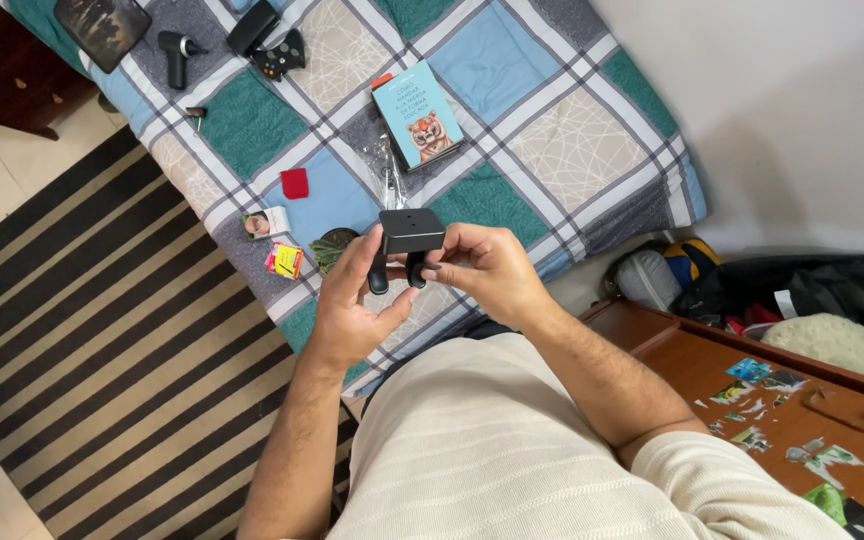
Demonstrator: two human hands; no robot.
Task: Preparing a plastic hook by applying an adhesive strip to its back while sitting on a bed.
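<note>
— What were the two hands doing at that moment?

— Both were on a small black gadget [408,240], a flat square block with two rounded legs hanging below it. The left hand [347,300] was curled around the left leg, thumb and fingers pinching it. The right hand [487,268] pinched the block's right side, fingertips [442,262] bent in against it.

— Where was the gadget?

— Held up in the air between the hands, above the near edge of the bed [552,130], not touching the quilt.

— What lay on the bed?

— A patchwork quilt in teal, blue and grey squares. Just beyond the gadget sat a light blue book [418,112] with a tiger on its cover, and a clear plastic bag [388,170] touching the book's near corner. To the left were a red patch [294,183], a small photo card [265,223], a yellow and pink packet [285,260] and a dark green round thing [333,247] just beside the left hand's fingers.

— And farther off?

— At the far end, a black game controller [280,55], a black massage gun [178,55] and a dark mouse pad [102,28]. A black and cream striped rug [82,360] covered the floor on the left, and a wooden chest [752,380] with stickers stood on the right.
</note>
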